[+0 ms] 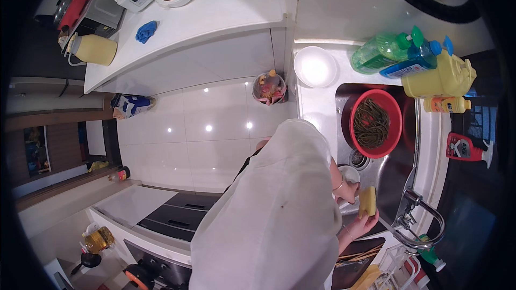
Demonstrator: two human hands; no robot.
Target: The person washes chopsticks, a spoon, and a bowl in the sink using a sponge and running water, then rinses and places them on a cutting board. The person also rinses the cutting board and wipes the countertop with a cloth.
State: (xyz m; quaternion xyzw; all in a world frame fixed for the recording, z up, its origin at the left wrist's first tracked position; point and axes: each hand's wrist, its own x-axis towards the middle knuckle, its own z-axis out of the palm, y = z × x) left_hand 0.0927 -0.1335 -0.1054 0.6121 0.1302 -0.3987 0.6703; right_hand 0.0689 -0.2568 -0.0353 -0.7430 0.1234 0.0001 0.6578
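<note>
Over the near side of the steel sink (391, 177), my right hand (363, 225) grips a thick yellow sponge (367, 201), held on edge. My left hand (347, 191), with a thin bracelet at the wrist, is curled just beside the sponge. A white bowl (350, 173) lies partly hidden behind that hand; whether the fingers hold its rim cannot be made out. A red plastic basin (397, 129) with long dark green strands, like beans, rests in the sink beyond the drain (358, 158). White cloth covers my arms down to the forearms.
A chrome faucet (433, 217) arches beside the sink. Green (377, 53) and blue (411, 62) pump bottles and a yellow jug (435, 74) line the counter, near a white bowl (315, 66). Chopsticks (358, 254) and a white wire rack (397, 262) are close to my right forearm.
</note>
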